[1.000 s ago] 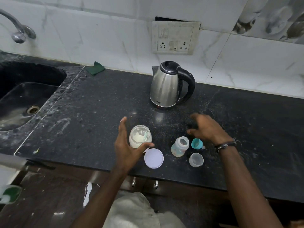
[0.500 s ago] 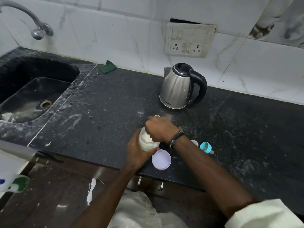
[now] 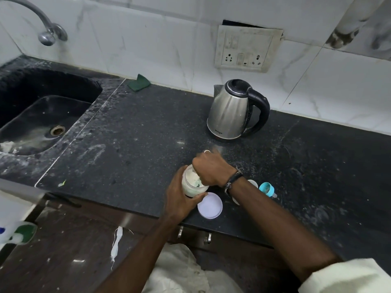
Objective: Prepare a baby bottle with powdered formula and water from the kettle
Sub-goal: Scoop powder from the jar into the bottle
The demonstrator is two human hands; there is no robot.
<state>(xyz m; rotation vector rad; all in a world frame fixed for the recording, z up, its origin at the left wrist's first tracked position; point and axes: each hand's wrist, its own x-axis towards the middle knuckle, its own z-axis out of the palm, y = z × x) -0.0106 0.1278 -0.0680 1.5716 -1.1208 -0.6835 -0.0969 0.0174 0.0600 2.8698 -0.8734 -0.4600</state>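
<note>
Two hands are in my view, both at one formula jar that stands near the front edge of the black counter. My left hand wraps its fingers and thumb round the jar's side. My right hand sits over the open mouth with its fingers curled down into it; what they grip I cannot tell, though a bit of green shows inside against the pale powder. One round white lid lies flat just right of the jar. One teal bottle collar with its teat lies on its side further right. The baby bottle is mostly hidden behind my right wrist, only a pale rim showing beside the collar, and one black wristband circles that wrist. One steel kettle with a black handle and lid stands upright near the wall, well apart from the jar.

The counter is dark speckled stone, dusted with white smears. One sunken black sink lies at the left under one chrome tap. One green scrub pad leans where counter meets wall. White marbled tiles carry one socket plate above the kettle. Dark wood cabinet fronts run below the counter edge.
</note>
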